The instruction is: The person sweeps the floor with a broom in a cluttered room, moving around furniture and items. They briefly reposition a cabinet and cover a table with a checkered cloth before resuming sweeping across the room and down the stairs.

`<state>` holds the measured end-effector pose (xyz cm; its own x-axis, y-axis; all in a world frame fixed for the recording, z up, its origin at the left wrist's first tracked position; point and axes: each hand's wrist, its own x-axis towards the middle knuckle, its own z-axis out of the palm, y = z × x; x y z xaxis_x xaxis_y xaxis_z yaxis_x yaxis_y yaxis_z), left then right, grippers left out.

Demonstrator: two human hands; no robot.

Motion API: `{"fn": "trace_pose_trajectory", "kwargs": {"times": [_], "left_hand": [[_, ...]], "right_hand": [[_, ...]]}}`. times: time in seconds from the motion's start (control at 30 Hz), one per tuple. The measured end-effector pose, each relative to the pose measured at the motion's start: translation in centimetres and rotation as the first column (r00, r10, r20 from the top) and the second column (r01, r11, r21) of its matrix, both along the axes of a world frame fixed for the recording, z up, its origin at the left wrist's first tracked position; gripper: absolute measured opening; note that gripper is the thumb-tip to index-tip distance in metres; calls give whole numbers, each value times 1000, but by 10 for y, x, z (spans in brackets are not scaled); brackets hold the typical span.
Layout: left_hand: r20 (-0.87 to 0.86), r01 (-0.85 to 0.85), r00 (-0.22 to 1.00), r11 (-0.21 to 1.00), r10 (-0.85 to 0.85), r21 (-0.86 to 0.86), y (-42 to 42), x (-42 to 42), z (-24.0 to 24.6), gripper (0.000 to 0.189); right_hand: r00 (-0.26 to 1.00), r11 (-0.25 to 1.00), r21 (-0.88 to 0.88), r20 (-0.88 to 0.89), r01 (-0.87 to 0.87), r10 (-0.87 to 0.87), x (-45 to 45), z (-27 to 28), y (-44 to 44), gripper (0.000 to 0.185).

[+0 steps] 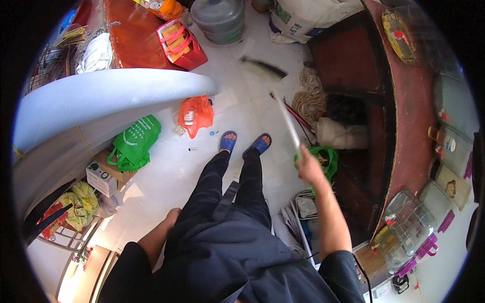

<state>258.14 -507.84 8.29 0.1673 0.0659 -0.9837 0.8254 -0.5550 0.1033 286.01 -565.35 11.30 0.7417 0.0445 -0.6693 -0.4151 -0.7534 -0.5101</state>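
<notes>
My right hand [310, 166] is closed around a pale, straight handle [288, 123], blurred by motion, that slants up and away over the tiled floor. Beyond its far end lies a blurred dark-edged brush head [264, 68], perhaps a broom's; whether the two join cannot be made out. My left hand [173, 216] hangs beside my left thigh, partly hidden, and its fingers are not clear. On the floor before my blue slippers [228, 141] are a small blue round thing [211, 133] and a small white-and-black item [193, 149].
To the left lie an orange plastic bag [201, 111] with a jar and a green bag [137, 142], beside a long pale roll [125, 85]. A red gift bag [189, 53] and water bottle [219, 22] stand ahead. At right are coiled rope [308, 102] and a dark red cabinet [344, 57].
</notes>
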Motion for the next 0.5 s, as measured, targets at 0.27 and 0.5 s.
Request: {"fn": "trace_pose_trajectory", "kwargs": {"times": [0.27, 0.5], "left_hand": [[20, -77, 997, 997, 77, 2, -9, 3, -17, 20], [9, 125, 992, 992, -125, 35, 10, 3, 5, 17]], "right_hand": [[976, 941, -257, -43, -219, 216, -52, 74, 18, 73], [996, 978, -207, 82, 37, -20, 58, -61, -51, 66]]}}
